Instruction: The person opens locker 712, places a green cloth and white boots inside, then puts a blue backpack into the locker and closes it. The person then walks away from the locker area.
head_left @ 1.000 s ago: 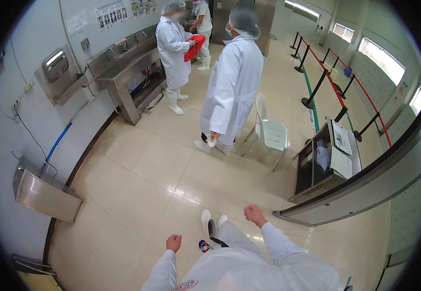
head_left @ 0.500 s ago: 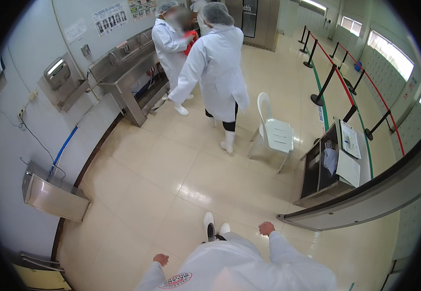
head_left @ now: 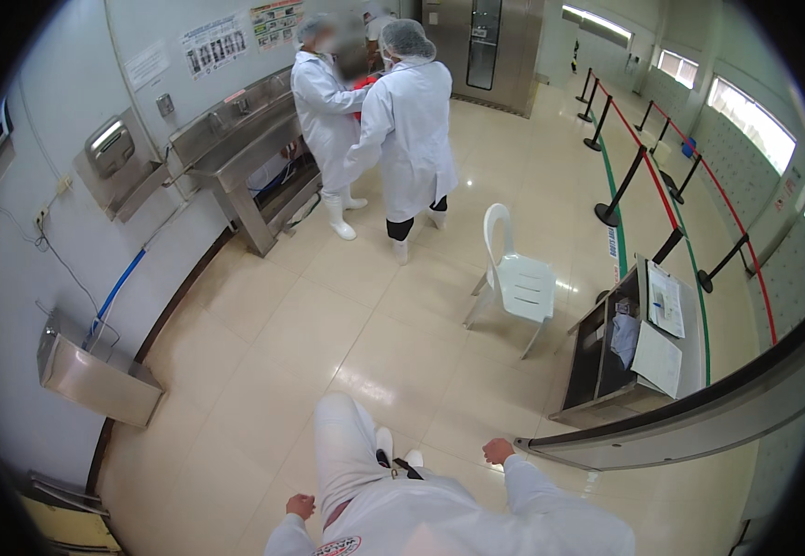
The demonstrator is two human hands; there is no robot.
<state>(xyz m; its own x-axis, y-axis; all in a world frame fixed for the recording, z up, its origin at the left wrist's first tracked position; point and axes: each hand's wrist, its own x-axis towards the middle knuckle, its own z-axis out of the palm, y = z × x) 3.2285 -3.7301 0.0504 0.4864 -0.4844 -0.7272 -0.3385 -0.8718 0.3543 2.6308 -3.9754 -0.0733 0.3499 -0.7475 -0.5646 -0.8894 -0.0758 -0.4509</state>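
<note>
I stand on a glossy cream tiled floor (head_left: 264,371) in white clothing, one leg stepped forward. My left hand (head_left: 301,505) hangs at my side near the bottom edge, fingers curled, holding nothing. My right hand (head_left: 498,451) hangs at my other side, loosely closed and also holding nothing, close to the end of a grey rail (head_left: 671,431). Ahead, two people in white coats (head_left: 412,130) and hairnets stand close together by a long steel wash trough (head_left: 236,148).
A white plastic chair (head_left: 518,278) stands mid-floor. To its right is a dark desk (head_left: 606,371) with papers. Black posts with red belts (head_left: 620,190) line the right side. A hand dryer (head_left: 111,148) and a steel box (head_left: 92,375) hang on the left wall.
I have walked forward, so the chair and desk are nearer. The person in the white coat has stepped away to join the other by the trough. My arms swung at my sides.
</note>
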